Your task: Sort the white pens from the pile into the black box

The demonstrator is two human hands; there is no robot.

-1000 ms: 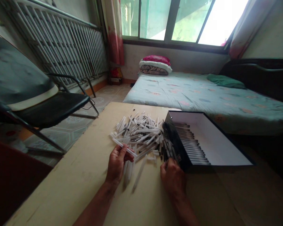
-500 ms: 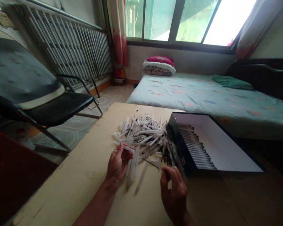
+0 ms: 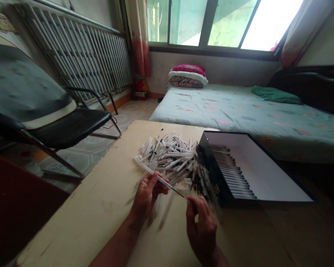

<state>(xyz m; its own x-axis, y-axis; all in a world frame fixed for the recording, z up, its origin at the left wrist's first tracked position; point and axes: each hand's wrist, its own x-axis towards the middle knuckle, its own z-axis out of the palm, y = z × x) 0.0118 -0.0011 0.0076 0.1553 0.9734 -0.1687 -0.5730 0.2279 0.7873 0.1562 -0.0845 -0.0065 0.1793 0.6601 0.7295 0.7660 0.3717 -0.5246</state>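
A loose heap of white plastic pens (image 3: 167, 159) with black tips lies criss-crossed mid-bench (image 3: 100, 185), against an open black box (image 3: 211, 167) holding neat rows of pens (image 3: 228, 172); one pen (image 3: 164, 183) slants between the left hand (image 3: 147, 196) and right hand (image 3: 202, 226).

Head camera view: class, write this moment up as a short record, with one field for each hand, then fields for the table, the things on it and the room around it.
Left hand: holds a white pen
Right hand: fingertips at the pen's dark tip; grip unclear
Table: pale yellow top
On table: pile of white pens; open black box with rows of pens inside
Room: black chair, bed, radiator, window
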